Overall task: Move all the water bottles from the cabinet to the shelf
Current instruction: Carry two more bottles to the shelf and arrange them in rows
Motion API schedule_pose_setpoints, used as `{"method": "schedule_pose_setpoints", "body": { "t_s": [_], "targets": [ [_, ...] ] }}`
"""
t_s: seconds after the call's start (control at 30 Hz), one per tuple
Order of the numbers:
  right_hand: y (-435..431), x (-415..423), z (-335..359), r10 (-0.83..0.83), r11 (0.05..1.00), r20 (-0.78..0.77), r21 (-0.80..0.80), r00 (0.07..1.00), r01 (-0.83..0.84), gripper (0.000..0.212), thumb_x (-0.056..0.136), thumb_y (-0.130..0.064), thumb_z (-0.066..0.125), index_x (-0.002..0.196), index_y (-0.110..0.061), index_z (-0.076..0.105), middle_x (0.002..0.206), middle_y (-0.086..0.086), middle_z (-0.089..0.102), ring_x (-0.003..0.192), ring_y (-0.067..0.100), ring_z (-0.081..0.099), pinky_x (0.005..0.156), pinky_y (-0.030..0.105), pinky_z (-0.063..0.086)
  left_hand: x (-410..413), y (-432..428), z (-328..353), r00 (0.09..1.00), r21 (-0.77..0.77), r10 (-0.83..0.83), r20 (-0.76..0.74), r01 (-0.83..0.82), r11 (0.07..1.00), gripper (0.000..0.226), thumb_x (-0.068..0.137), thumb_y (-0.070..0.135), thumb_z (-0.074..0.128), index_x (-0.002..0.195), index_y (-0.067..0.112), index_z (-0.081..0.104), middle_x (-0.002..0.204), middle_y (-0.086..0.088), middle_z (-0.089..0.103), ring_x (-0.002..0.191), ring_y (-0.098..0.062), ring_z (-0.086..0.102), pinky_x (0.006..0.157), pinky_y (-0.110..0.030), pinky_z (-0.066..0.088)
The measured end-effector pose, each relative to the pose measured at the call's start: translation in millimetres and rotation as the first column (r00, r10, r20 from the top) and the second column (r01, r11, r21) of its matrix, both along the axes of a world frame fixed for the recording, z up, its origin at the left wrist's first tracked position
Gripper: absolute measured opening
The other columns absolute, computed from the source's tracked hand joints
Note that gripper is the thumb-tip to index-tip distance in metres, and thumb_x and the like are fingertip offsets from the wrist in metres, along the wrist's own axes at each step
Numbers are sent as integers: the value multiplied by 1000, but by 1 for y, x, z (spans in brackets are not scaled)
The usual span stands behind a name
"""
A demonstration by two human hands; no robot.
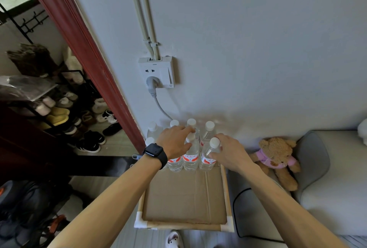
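Several clear water bottles with white caps and red labels stand in two rows at the far end of the wooden-framed shelf (226, 190), against the wall. My left hand (173, 141), with a black watch on the wrist, reaches over the front row; its thumb and fingers curl round the neck of the middle front bottle (191, 158). The palm hides the top of the front left bottle (175, 164). My right hand (230, 153) grips the front right bottle (208, 158) just below its cap. The back-row bottles (209, 128) stand upright.
Bare cardboard (184, 198) covers the near part of the shelf top. A socket with a grey plug (154, 80) is on the wall above. A teddy bear (278, 158) sits on the grey sofa to the right. A shoe rack (59, 112) stands beyond the red door frame.
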State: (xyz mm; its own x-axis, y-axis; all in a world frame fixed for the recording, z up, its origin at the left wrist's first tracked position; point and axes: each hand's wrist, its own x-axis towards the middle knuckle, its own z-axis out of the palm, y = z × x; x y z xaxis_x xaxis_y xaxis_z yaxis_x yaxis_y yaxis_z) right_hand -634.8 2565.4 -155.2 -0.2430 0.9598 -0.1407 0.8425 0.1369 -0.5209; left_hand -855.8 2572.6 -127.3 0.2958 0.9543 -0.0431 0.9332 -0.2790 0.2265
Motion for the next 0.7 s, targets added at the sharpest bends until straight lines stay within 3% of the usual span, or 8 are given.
{"method": "schedule_pose_setpoints", "body": {
  "t_s": [0.23,0.5,0.63,0.7],
  "targets": [
    [0,-8,1,-36,999,-71,-7,997,36,48,78,-37,76,112,-23,46,109,0,60,90,21,57,75,34,47,9,-4,0,996,71,-65,61,61,996,39,90,47,57,128,35,57,130,6,56,116,-18,52,91,-34,43],
    [2,-8,-1,-62,998,-86,-34,994,60,39,81,-40,74,109,-23,52,107,-6,63,90,14,60,77,31,51,42,-2,0,989,73,-128,68,124,990,37,91,54,52,124,40,60,114,7,65,103,-19,57,84,-37,45],
    [4,-8,0,-54,998,-84,-30,995,52,34,81,-39,75,102,-28,50,94,-13,57,82,11,55,62,17,36,43,2,0,991,61,-105,88,100,993,33,95,54,49,119,38,64,112,7,66,100,-17,59,76,-31,40],
    [6,-8,0,-48,999,-75,-28,996,46,34,79,-37,76,98,-30,49,90,-13,54,81,12,51,59,16,32,43,5,2,989,29,-86,121,83,996,30,95,51,52,116,36,68,110,8,67,97,-16,62,71,-28,41]
  ]
}}
